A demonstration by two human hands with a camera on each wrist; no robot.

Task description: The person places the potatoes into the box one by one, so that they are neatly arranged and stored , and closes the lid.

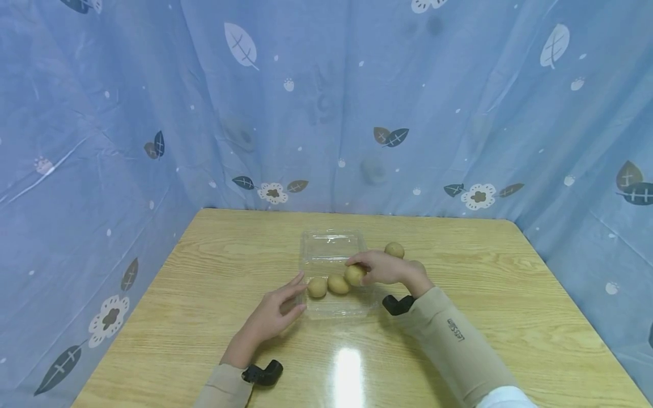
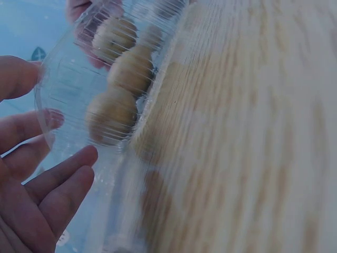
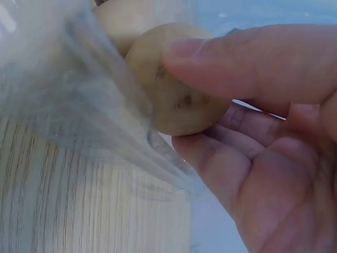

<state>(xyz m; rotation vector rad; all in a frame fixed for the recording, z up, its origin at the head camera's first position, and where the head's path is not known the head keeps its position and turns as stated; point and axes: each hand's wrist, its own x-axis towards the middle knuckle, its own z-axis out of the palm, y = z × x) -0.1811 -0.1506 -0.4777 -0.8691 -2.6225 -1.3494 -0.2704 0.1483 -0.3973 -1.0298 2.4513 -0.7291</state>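
A clear plastic clamshell box (image 1: pixel 334 311) lies on the table with its lid (image 1: pixel 331 245) folded back. Inside its near half are two potatoes in a row, the left potato (image 1: pixel 317 287) and the middle potato (image 1: pixel 339 284). My right hand (image 1: pixel 382 267) pinches a third potato (image 1: pixel 354 275) between thumb and fingers at the right end of that row. In the right wrist view this potato (image 3: pixel 181 100) shows dark spots, beside the box wall. My left hand (image 1: pixel 275 311) rests at the box's left edge, its fingers spread and touching the rim.
Beyond my right hand lies another potato (image 1: pixel 394 250) on the wooden table (image 1: pixel 229 249). One more potato (image 1: pixel 417 265) is partly hidden behind my right wrist. A patterned blue curtain (image 1: pixel 326 113) stands behind the table and along both sides.
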